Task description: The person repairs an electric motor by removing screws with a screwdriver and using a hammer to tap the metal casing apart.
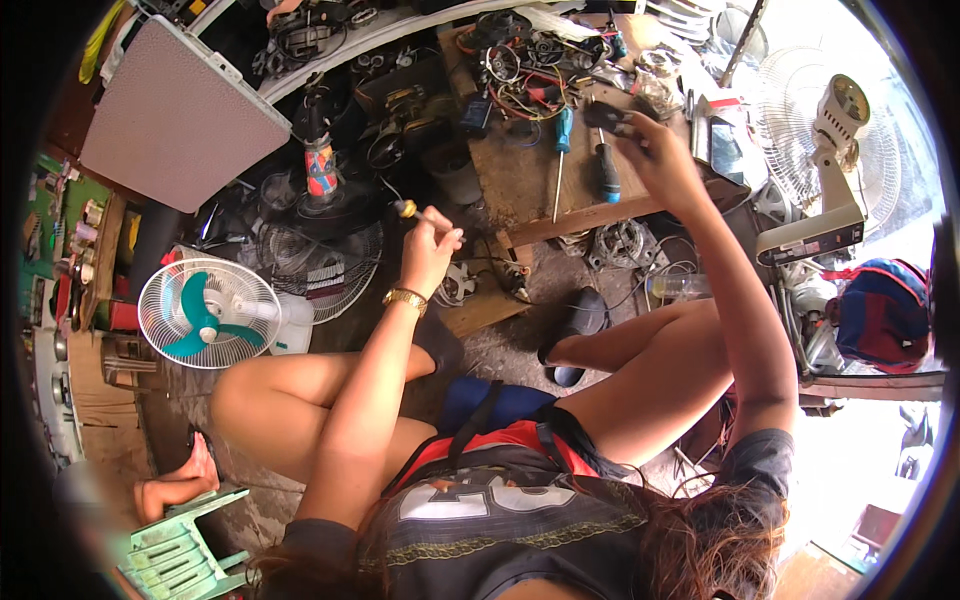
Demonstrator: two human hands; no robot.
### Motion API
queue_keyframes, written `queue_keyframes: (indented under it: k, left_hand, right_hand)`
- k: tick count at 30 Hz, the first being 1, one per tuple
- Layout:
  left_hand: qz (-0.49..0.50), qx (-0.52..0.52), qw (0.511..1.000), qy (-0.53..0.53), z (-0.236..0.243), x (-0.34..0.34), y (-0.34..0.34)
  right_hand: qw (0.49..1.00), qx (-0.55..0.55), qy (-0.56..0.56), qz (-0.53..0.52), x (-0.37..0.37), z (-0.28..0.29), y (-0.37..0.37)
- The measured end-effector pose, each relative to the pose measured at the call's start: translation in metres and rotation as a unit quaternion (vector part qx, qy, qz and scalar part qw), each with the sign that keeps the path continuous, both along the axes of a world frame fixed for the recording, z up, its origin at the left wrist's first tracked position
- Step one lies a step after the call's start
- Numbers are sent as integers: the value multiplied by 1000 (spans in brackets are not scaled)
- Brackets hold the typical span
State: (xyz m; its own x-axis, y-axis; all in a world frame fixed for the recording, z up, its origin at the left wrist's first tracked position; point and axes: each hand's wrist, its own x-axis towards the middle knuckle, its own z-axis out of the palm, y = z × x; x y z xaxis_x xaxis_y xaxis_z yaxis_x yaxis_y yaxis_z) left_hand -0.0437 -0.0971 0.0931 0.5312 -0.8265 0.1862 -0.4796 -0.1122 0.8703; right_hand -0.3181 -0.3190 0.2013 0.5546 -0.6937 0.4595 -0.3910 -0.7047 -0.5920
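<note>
My left hand (430, 255), with a gold watch at the wrist, is closed around a slim soldering iron (408, 209). Its yellow collar and thin metal tip point up and away to the left. Over the right part of the wooden work table (515, 185), my right hand (655, 160) grips a small black blocky object (606, 117) whose kind I cannot make out. Just beside that hand, a screwdriver with a blue handle (564, 130) and a screwdriver with a black and blue handle (608, 175) lie on the tabletop.
Wires and motor parts (525, 75) are heaped on the table's far side. A white fan with teal blades (208, 320) stands left, a tilted fan stand (835, 170) right. Nearby are a green plastic chair (180, 550), a blue-red bag (885, 315) and another person's foot (200, 462).
</note>
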Motion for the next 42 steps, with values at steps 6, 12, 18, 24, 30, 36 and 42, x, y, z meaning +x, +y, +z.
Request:
queue_keyframes:
  k: [6,12,18,24,30,36,42]
  left_hand:
    - [5,-37,998,-45,6,14,-13]
    - [31,-24,999,-2,-4,29,-6]
    - [-72,90,989,93,11,8,-37]
    - [-105,145,978,107,25,-23,-109]
    - [-140,220,965,-29,5,-16,-134]
    - [-158,119,976,-93,3,-5,-129]
    - [-174,97,951,-238,-7,65,-10]
  right_hand:
    - [992,92,65,-50,-47,-12,7]
    - [982,-54,151,-100,-43,-86,-54]
    - [949,-121,243,-158,-26,-117,-70]
    - [923,-245,230,-189,-19,-139,-73]
    - [970,44,222,-84,32,-103,-11]
    - [962,201,57,-174,24,-102,-22]
    - [905,412,-45,94,-29,-25,35]
